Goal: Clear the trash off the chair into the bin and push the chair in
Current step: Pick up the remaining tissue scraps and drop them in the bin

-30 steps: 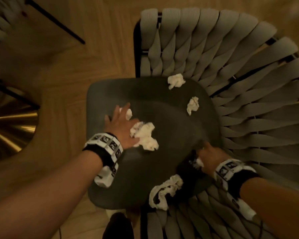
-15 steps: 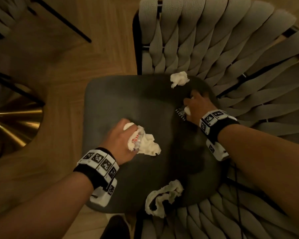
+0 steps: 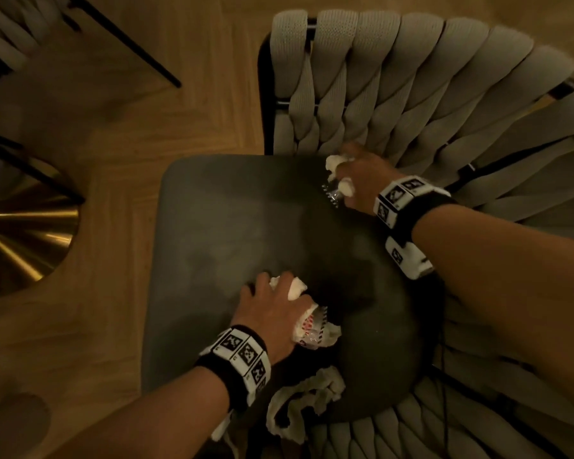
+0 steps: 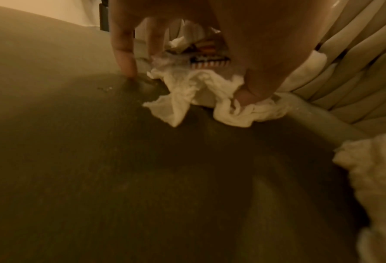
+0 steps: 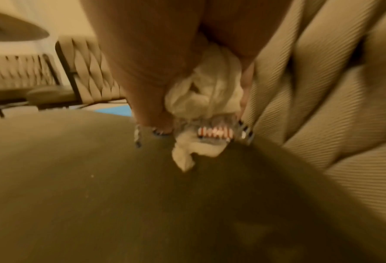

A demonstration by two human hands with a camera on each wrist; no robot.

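The chair has a dark seat cushion (image 3: 232,233) and a woven grey back (image 3: 411,104). My left hand (image 3: 279,303) grips crumpled white tissues and a striped wrapper (image 3: 312,329) near the seat's front middle; in the left wrist view the tissue wad (image 4: 201,92) hangs from the fingers (image 4: 123,49). My right hand (image 3: 355,180) holds tissue bits and a clear wrapper (image 3: 332,193) at the seat's back, against the woven back; the right wrist view shows this wad (image 5: 205,99). One twisted tissue (image 3: 305,402) lies loose at the seat's front edge. No bin is in view.
Wooden floor (image 3: 113,167) lies left of the chair. A brass table base (image 3: 20,233) stands at the far left with black legs (image 3: 130,44) of another chair above it. A second woven chair (image 5: 81,76) shows in the right wrist view.
My right hand moved from the seat's right side to the back edge and gathered the two tissue balls there. My left hand closed on the middle tissues and drew them toward the front.
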